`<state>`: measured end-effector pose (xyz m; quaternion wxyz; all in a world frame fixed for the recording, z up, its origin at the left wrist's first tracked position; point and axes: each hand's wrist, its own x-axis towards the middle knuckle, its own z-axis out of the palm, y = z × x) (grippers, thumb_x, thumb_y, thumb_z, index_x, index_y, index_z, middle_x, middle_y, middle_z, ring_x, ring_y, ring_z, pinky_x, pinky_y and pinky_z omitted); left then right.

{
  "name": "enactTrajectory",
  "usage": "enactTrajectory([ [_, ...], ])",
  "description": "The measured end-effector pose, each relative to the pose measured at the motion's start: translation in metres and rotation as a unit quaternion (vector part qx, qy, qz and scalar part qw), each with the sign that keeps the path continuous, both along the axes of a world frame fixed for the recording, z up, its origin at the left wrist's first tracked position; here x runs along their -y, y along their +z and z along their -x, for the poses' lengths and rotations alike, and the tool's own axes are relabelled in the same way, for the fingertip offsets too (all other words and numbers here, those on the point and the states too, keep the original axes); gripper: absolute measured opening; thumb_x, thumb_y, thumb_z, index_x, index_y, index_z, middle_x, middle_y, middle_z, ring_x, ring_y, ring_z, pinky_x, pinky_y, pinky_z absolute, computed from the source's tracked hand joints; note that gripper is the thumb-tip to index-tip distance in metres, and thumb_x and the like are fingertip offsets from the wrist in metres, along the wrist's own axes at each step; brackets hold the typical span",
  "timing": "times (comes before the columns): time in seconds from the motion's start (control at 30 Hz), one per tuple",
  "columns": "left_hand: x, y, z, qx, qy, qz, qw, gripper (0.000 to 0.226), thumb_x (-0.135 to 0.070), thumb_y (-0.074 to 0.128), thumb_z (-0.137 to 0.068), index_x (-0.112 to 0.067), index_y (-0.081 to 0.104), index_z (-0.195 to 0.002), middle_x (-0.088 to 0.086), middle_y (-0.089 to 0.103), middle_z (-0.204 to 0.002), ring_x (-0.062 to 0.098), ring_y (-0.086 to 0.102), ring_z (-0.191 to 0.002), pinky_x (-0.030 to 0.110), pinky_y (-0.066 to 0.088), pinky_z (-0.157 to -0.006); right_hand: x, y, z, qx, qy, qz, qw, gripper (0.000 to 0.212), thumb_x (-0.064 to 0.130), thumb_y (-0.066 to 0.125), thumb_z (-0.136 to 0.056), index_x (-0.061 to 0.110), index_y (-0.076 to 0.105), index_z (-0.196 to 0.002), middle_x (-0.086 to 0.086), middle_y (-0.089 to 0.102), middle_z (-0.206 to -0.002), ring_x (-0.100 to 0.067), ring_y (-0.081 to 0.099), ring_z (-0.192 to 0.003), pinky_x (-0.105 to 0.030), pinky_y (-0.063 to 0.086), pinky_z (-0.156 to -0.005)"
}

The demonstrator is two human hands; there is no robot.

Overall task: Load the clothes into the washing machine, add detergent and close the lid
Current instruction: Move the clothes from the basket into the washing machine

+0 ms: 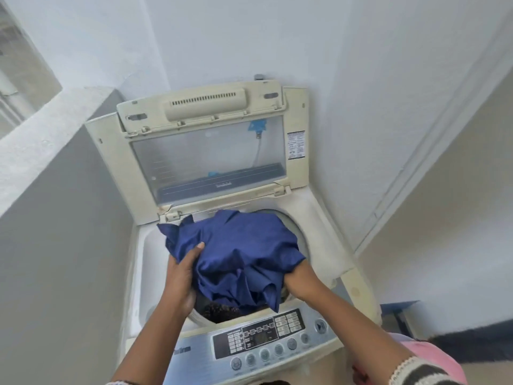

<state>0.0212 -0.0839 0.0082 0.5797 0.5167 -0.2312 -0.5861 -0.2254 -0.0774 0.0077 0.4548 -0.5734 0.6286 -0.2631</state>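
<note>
Seen from the head, the left hand [181, 276] grips the left side of a bunched blue cloth [236, 251] over the washing machine [144, 262] drum mouth, the right hand [298, 282] is tucked under the cloth's right side, its fingers hidden, and the lid [205, 151] stands open behind.

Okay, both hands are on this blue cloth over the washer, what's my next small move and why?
Probably push the blue cloth down into the drum opening and let go: both the left hand and right hand hold it bunched above the rim, and the lid stands open.
</note>
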Motion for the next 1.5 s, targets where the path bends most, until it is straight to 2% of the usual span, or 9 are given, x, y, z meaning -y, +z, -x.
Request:
enactTrajectory([
  [0.07, 0.004, -0.018, -0.004, -0.001, -0.003, -0.029, 1.000, 0.048, -0.012, 0.072, -0.087, -0.022, 0.059, -0.132, 0.006, 0.073, -0.118, 0.026, 0.072, -0.103, 0.034, 0.061, -0.070, 0.002, -0.018, -0.004, -0.011, -0.001, -0.039, 0.999, 0.018, -0.006, 0.049, -0.093, 0.010, 0.054, -0.086, -0.009, 0.057, -0.082, -0.014, 0.049, -0.078, -0.013, 0.039, -0.057],
  [0.17, 0.006, -0.037, -0.005, 0.009, -0.027, -0.096, 0.995, 0.042, -0.017, 0.074, -0.087, -0.031, 0.061, -0.124, 0.000, 0.075, -0.113, 0.024, 0.074, -0.098, 0.034, 0.061, -0.068, 0.008, -0.031, -0.009, -0.016, -0.011, -0.054, 0.998, 0.011, 0.006, 0.053, -0.096, 0.016, 0.057, -0.097, -0.002, 0.062, -0.090, -0.014, 0.056, -0.083, -0.024, 0.046, -0.072],
  [0.27, 0.007, -0.047, -0.005, 0.042, -0.052, -0.164, 0.984, 0.037, -0.023, 0.069, -0.092, -0.036, 0.054, -0.123, -0.002, 0.070, -0.119, 0.027, 0.070, -0.102, 0.043, 0.059, -0.075, 0.014, -0.037, -0.008, -0.051, -0.015, -0.060, 0.997, 0.032, 0.009, 0.059, -0.092, 0.014, 0.051, -0.123, -0.005, 0.063, -0.112, -0.022, 0.061, -0.101, -0.036, 0.052, -0.088],
  [0.43, 0.009, -0.048, -0.002, 0.086, -0.092, -0.260, 0.957, 0.020, -0.024, 0.061, -0.098, -0.028, 0.055, -0.117, 0.004, 0.051, -0.130, 0.027, 0.052, -0.112, 0.049, 0.050, -0.090, 0.015, -0.046, -0.004, -0.103, -0.010, -0.142, 0.984, 0.067, -0.004, 0.068, -0.080, 0.018, 0.040, -0.138, -0.011, 0.054, -0.129, -0.030, 0.060, -0.110, -0.041, 0.055, -0.090],
  [0.53, 0.011, -0.045, 0.005, 0.096, -0.117, -0.251, 0.956, 0.011, -0.026, 0.060, -0.099, -0.024, 0.059, -0.110, 0.002, 0.052, -0.128, 0.026, 0.048, -0.123, 0.049, 0.051, -0.094, 0.010, -0.046, -0.008, -0.087, -0.015, -0.105, 0.991, 0.065, 0.007, 0.074, -0.082, 0.022, 0.043, -0.138, -0.006, 0.049, -0.137, -0.023, 0.054, -0.122, -0.032, 0.048, -0.098],
  [0.67, 0.015, -0.038, 0.024, 0.094, -0.133, -0.221, 0.962, 0.010, -0.025, 0.059, -0.099, -0.021, 0.059, -0.108, 0.003, 0.056, -0.124, 0.024, 0.054, -0.120, 0.045, 0.051, -0.095, 0.001, -0.039, -0.009, -0.029, -0.010, -0.061, 0.998, 0.054, 0.012, 0.072, -0.088, 0.024, 0.048, -0.134, 0.001, 0.047, -0.140, -0.015, 0.046, -0.133, -0.032, 0.042, -0.107],
  [0.87, 0.020, -0.021, 0.079, 0.112, -0.216, -0.164, 0.956, 0.014, -0.027, 0.059, -0.098, -0.021, 0.061, -0.110, 0.004, 0.064, -0.119, 0.021, 0.061, -0.112, 0.039, 0.052, -0.090, -0.016, -0.013, 0.020, -0.021, -0.025, 0.057, 0.998, 0.042, 0.012, 0.072, -0.087, 0.027, 0.057, -0.124, 0.010, 0.053, -0.122, 0.000, 0.051, -0.109, -0.004, 0.035, -0.084],
  [1.03, 0.015, -0.003, 0.144, 0.117, -0.304, -0.105, 0.940, 0.020, -0.026, 0.063, -0.096, -0.021, 0.062, -0.115, 0.003, 0.070, -0.108, 0.020, 0.066, -0.102, 0.036, 0.055, -0.082, -0.040, 0.001, 0.073, -0.019, -0.085, 0.112, 0.990, 0.038, 0.011, 0.069, -0.087, 0.033, 0.061, -0.118, 0.014, 0.054, -0.124, -0.002, 0.053, -0.111, -0.018, 0.044, -0.089],
  [1.5, -0.058, 0.020, 0.359, 0.140, -0.470, -0.047, 0.870, 0.022, -0.029, 0.062, -0.097, -0.022, 0.060, -0.118, 0.004, 0.062, -0.123, 0.019, 0.062, -0.113, 0.032, 0.054, -0.090, -0.157, -0.003, 0.257, -0.015, -0.280, 0.078, 0.957, 0.034, 0.005, 0.068, -0.089, 0.031, 0.063, -0.110, 0.007, 0.058, -0.122, -0.012, 0.056, -0.108, -0.018, 0.047, -0.087],
])
